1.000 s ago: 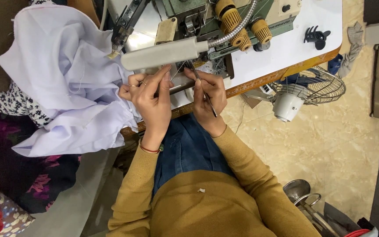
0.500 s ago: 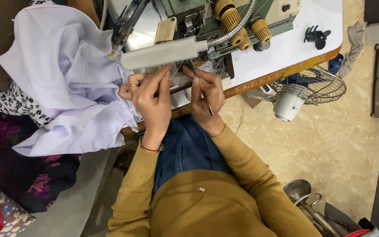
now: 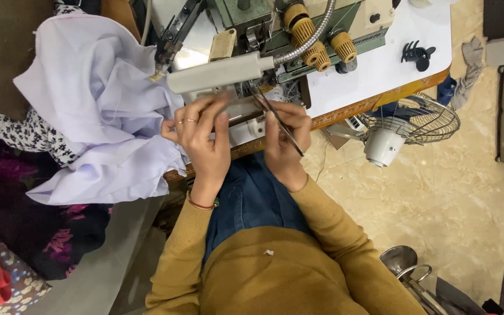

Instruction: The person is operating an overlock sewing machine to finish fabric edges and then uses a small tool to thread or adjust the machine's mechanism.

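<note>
— What is the right hand (image 3: 284, 137) doing?

— It is closed around a pair of slim metal tweezers (image 3: 278, 121), pinched between thumb and fingers. Their tips point up into the sewing machine (image 3: 275, 35), just under its long grey lamp head (image 3: 220, 73).

— And the left hand (image 3: 202, 134)?

— Beside the right one, at the front edge of the white tabletop (image 3: 380, 64). Its fingers are raised and partly curled by the machine's needle area; whether they pinch a thread I cannot tell — anything there is too fine to see.

— Where is the fabric?

— A heap of pale lilac cloth (image 3: 94, 116) lies bunched to the left of the machine, touching the left hand and spilling over the tabletop's edge.

— Anything else nearby?

— A black hair claw clip (image 3: 418, 55) on the tabletop's right part, and a small fan (image 3: 406, 125) on the floor below.
</note>
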